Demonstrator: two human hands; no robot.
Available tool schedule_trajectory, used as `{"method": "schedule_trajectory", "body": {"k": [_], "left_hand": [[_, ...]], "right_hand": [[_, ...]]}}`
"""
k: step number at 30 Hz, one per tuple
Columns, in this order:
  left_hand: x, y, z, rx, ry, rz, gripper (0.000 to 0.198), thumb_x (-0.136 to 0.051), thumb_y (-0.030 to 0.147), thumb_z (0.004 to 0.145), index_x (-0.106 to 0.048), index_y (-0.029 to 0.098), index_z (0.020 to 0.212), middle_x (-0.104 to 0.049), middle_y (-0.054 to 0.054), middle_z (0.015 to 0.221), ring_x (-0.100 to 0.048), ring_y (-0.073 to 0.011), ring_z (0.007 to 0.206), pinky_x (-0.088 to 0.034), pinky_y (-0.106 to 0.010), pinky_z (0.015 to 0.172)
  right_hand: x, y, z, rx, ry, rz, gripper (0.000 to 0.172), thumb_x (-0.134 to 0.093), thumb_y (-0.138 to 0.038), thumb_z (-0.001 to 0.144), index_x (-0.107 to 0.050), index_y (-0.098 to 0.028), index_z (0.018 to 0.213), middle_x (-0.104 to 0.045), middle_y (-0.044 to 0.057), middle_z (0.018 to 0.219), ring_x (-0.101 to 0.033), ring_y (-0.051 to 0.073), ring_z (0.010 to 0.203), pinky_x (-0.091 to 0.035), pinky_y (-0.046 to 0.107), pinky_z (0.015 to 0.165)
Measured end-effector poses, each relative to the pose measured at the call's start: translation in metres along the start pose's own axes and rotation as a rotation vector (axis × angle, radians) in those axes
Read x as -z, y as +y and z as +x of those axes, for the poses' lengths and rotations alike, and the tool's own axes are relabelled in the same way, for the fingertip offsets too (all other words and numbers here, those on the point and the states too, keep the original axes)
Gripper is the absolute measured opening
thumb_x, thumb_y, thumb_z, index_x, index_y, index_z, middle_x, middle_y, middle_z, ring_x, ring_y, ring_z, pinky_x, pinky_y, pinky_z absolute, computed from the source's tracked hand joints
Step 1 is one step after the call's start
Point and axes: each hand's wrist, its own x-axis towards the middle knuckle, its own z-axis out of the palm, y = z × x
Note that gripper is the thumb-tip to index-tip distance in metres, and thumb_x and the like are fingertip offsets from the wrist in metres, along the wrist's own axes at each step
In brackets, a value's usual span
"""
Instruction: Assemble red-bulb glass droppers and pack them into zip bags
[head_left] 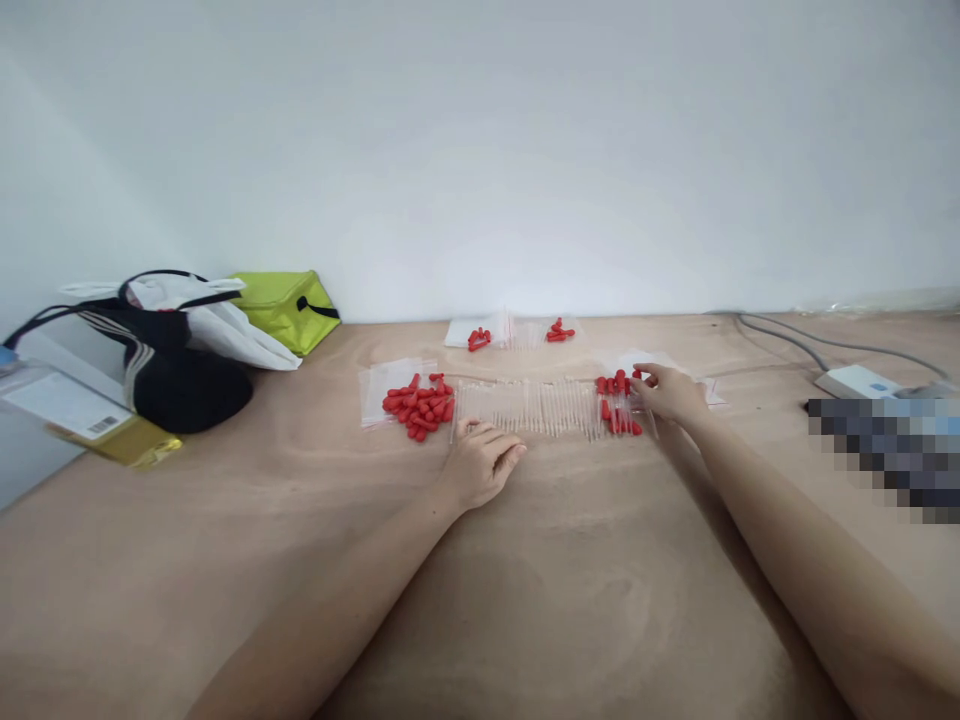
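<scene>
A row of thin clear dropper tubes (525, 408) lies side by side on the table in front of me. My left hand (484, 465) rests palm down at the near left of this row, its fingers loosely bent and the thumb apart; I see nothing held in it. To its left is a pile of red rubber dropper bulbs (420, 408) on a clear plastic bag (373, 395). At the row's right end, several tubes bear red bulbs (611, 412). My right hand (671, 393) pinches a red dropper bulb (637, 374) there with its fingertips.
Behind the row lie small bags with red bulbs (478, 340) and tubes. A lime-green bag (281, 305), a black cap (187, 385) and a gold-and-white package (90, 420) stand at left. A white power strip (859, 382) with grey cable and a pixelated object (892, 450) are at right.
</scene>
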Motion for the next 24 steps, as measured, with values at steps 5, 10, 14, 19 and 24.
{"method": "schedule_trajectory", "body": {"k": [5,10,14,19,24], "left_hand": [[0.001,0.000,0.000,0.008,-0.011,-0.021,0.023,-0.041,0.026,0.086,-0.061,0.020,0.077,-0.068,0.000,0.076,-0.056,-0.0141,0.074,-0.025,-0.036,0.080],[0.000,-0.001,-0.001,0.017,0.018,-0.008,0.019,-0.044,0.025,0.085,-0.061,0.021,0.077,-0.067,0.001,0.074,-0.056,-0.0139,0.073,-0.025,-0.037,0.081],[-0.002,-0.002,-0.001,0.037,0.048,0.023,0.013,-0.050,0.025,0.080,-0.060,0.020,0.073,-0.066,0.001,0.071,-0.055,-0.0147,0.071,-0.026,-0.037,0.080],[-0.004,-0.002,-0.001,0.034,0.049,0.043,0.011,-0.052,0.023,0.079,-0.060,0.020,0.072,-0.065,0.001,0.072,-0.055,-0.0151,0.072,-0.026,-0.038,0.080],[-0.003,-0.003,-0.002,0.044,0.036,0.054,0.013,-0.051,0.023,0.080,-0.060,0.019,0.071,-0.064,0.001,0.071,-0.054,-0.0147,0.071,-0.026,-0.038,0.080]], "right_hand": [[0.001,-0.002,-0.009,0.016,0.034,-0.030,0.042,-0.043,-0.043,0.074,-0.056,-0.022,0.108,-0.066,0.005,0.083,-0.057,0.027,0.086,-0.034,0.040,0.073],[0.014,-0.005,-0.039,0.063,0.110,0.024,0.032,-0.044,-0.046,0.073,-0.062,-0.022,0.082,-0.065,0.003,0.077,-0.057,0.022,0.075,-0.034,0.038,0.072],[0.022,-0.002,-0.060,0.139,-0.018,0.066,0.031,-0.049,-0.049,0.070,-0.065,-0.023,0.075,-0.066,0.003,0.073,-0.058,0.021,0.071,-0.036,0.032,0.063],[0.026,-0.001,-0.065,0.189,-0.101,0.032,0.025,-0.051,-0.044,0.070,-0.067,-0.026,0.075,-0.067,0.003,0.077,-0.059,0.022,0.074,-0.037,0.031,0.061],[0.033,-0.010,-0.065,0.126,-0.135,0.014,0.024,-0.050,-0.041,0.070,-0.067,-0.024,0.068,-0.067,0.003,0.072,-0.059,0.021,0.068,-0.036,0.030,0.060]]}}
